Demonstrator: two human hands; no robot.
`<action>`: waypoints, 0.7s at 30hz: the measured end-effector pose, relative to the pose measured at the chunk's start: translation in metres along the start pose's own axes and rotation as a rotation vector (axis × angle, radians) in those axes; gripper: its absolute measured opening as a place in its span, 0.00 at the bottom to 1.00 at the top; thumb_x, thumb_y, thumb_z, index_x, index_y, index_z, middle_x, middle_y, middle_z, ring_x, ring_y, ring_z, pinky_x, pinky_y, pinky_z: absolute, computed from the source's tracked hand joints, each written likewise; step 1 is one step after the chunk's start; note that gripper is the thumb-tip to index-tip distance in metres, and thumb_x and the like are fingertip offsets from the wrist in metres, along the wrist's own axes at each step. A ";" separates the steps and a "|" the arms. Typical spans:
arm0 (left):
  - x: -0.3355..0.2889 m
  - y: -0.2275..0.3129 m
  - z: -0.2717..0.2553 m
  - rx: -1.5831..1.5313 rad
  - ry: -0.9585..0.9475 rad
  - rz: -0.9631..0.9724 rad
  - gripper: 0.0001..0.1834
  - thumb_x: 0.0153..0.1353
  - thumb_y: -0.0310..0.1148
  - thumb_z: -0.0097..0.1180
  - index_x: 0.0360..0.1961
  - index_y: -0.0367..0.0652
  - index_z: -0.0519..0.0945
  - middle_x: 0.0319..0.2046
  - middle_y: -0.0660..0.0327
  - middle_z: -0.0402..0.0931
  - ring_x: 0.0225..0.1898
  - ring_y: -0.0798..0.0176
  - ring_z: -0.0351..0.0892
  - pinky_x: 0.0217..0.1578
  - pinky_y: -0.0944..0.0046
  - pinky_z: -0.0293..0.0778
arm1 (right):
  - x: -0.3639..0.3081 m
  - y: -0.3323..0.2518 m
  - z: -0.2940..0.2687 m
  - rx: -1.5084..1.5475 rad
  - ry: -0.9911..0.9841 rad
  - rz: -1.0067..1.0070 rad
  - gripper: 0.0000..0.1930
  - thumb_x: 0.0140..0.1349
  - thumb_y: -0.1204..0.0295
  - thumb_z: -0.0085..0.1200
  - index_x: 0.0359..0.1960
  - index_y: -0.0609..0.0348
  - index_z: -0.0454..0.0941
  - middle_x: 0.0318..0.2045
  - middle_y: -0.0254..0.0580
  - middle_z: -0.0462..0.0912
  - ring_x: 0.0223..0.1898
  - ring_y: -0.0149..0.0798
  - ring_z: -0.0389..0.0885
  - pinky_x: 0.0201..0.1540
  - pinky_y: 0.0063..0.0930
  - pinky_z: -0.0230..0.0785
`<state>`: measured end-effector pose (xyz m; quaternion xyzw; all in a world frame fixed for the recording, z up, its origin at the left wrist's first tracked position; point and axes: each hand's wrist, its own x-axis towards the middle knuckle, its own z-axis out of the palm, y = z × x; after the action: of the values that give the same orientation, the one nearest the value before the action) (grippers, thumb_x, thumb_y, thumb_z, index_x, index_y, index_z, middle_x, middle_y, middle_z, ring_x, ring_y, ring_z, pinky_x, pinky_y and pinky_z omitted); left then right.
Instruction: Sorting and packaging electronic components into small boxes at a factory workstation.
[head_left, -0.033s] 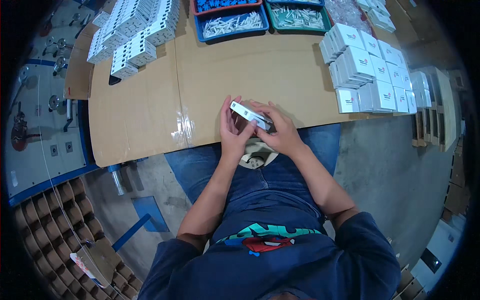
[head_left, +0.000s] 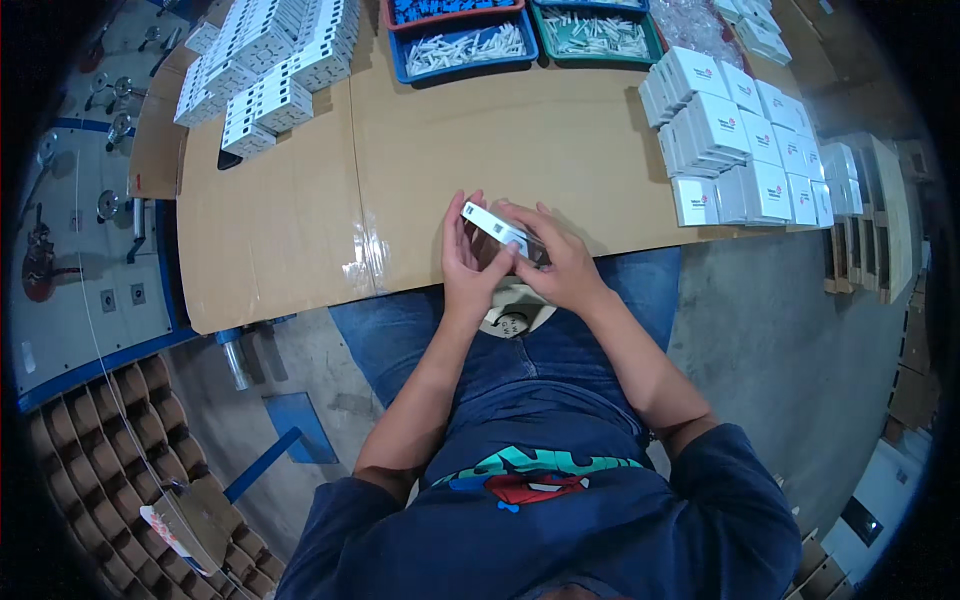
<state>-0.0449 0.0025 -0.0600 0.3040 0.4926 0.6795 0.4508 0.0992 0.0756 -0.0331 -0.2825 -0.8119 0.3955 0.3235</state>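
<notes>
A flat white plastic case with small dark marks along its edge is held tilted just above the near edge of the table. My left hand grips its left side, with the fingers behind and the thumb at the front. On the other side, my right hand closes round its right end, thumb pressing near my left thumb. The fingers hide the case's far face and part of its right end.
Cardboard covers the table. White housings are stacked at the far left. A blue tray and a green tray hold small white pieces. White square units are piled at the right. A cardboard divider grid stands lower left.
The white case has turned slightly in my hands, and the dark slot seen at its right end now hardly shows. My arms stay in place.
</notes>
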 end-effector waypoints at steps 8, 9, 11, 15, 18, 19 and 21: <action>-0.003 0.005 0.010 0.046 -0.043 0.098 0.53 0.58 0.22 0.68 0.78 0.41 0.48 0.76 0.46 0.50 0.75 0.50 0.58 0.74 0.50 0.56 | 0.002 0.000 0.004 0.017 0.019 -0.036 0.27 0.63 0.77 0.62 0.66 0.57 0.74 0.60 0.43 0.83 0.58 0.49 0.83 0.69 0.55 0.65; -0.003 0.007 0.011 0.076 -0.039 0.100 0.53 0.58 0.22 0.68 0.78 0.40 0.48 0.76 0.46 0.50 0.75 0.50 0.58 0.74 0.50 0.55 | 0.001 0.002 0.004 0.024 0.008 -0.030 0.28 0.63 0.76 0.60 0.67 0.56 0.73 0.61 0.44 0.81 0.59 0.50 0.83 0.69 0.55 0.65; -0.004 0.008 0.012 0.106 -0.034 0.103 0.52 0.57 0.22 0.68 0.78 0.40 0.48 0.76 0.46 0.50 0.75 0.49 0.57 0.74 0.50 0.55 | 0.000 0.003 0.004 0.032 -0.003 -0.025 0.29 0.63 0.76 0.58 0.68 0.54 0.73 0.62 0.45 0.80 0.59 0.50 0.82 0.69 0.55 0.66; -0.005 0.011 0.013 0.159 -0.034 0.134 0.52 0.57 0.23 0.69 0.78 0.39 0.50 0.76 0.46 0.50 0.76 0.50 0.56 0.75 0.50 0.52 | -0.001 0.005 0.004 0.051 0.020 -0.051 0.30 0.60 0.78 0.58 0.68 0.54 0.73 0.61 0.44 0.81 0.58 0.50 0.83 0.70 0.55 0.65; -0.005 0.011 0.013 0.171 -0.036 0.147 0.52 0.56 0.23 0.69 0.77 0.39 0.50 0.76 0.46 0.51 0.76 0.50 0.55 0.75 0.51 0.51 | -0.001 0.005 0.004 0.055 0.020 -0.051 0.30 0.60 0.78 0.58 0.67 0.54 0.74 0.61 0.44 0.82 0.57 0.50 0.83 0.70 0.55 0.64; -0.005 0.011 0.012 0.182 -0.040 0.155 0.52 0.56 0.23 0.69 0.77 0.39 0.50 0.76 0.46 0.51 0.76 0.50 0.56 0.76 0.51 0.51 | -0.001 0.005 0.005 0.053 0.021 -0.053 0.30 0.60 0.78 0.58 0.67 0.54 0.74 0.61 0.44 0.82 0.57 0.50 0.83 0.70 0.55 0.64; -0.004 0.010 0.012 0.198 -0.032 0.161 0.52 0.56 0.23 0.70 0.77 0.39 0.50 0.76 0.46 0.51 0.76 0.50 0.56 0.75 0.50 0.51 | -0.001 0.005 0.004 0.040 0.030 -0.062 0.30 0.60 0.78 0.58 0.67 0.54 0.74 0.61 0.43 0.82 0.57 0.50 0.84 0.70 0.55 0.64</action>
<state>-0.0360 0.0021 -0.0465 0.3965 0.5241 0.6565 0.3704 0.0973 0.0757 -0.0394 -0.2569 -0.8072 0.3970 0.3534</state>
